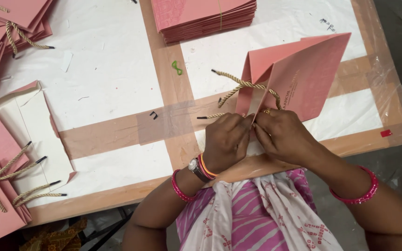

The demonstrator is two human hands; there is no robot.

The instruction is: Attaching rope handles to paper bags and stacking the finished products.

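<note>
Two hands: left hand (226,139), right hand (282,135) | pinch pink paper bag (303,79) rim | gold cord (245,88) threaded

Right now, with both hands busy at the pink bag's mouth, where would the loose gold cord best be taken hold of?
Probably near the gold cord's free black-tipped end, at the upper left of the pink bag. That end lies flat on the white table cover with open space around it, so coming from the left looks easiest. Nearer the bag, the left hand and right hand crowd the cord.
</note>
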